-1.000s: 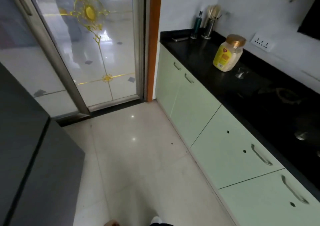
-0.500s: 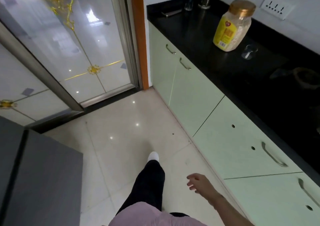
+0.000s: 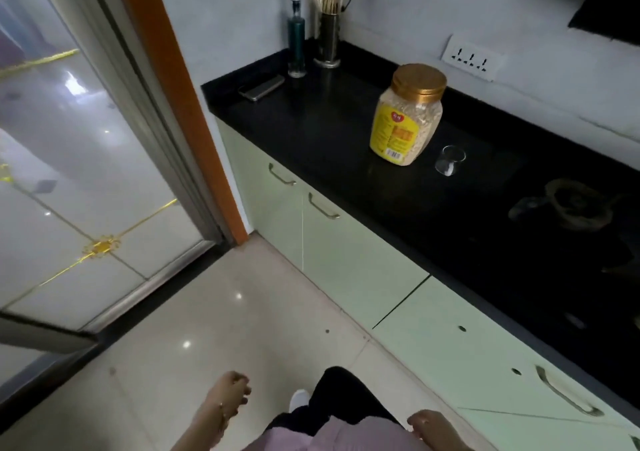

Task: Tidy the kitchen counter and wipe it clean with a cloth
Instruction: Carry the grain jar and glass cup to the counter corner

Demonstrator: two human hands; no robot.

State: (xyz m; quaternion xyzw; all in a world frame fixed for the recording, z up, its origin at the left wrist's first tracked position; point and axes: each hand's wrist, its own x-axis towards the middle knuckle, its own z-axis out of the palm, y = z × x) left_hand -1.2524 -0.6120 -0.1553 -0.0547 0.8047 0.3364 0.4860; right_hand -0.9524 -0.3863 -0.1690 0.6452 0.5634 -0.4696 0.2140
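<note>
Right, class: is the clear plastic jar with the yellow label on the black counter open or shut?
Shut: the gold lid sits flat on the clear plastic jar, which stands upright on the black counter.

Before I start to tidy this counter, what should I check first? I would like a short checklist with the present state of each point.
1. Left grip and right grip free: ok, both hold nothing.
2. Cloth ready: not ok, no cloth is in view.
3. Jar closed: ok, its gold lid is on.
4. Glass upright and apart from the jar: ok. What the white bit inside it is: cannot tell.
5. Phone off the area to wipe: not ok, it lies flat on the counter near the far corner.
6. Counter within reach: cannot tell. Both grips are low, over the floor.
</note>
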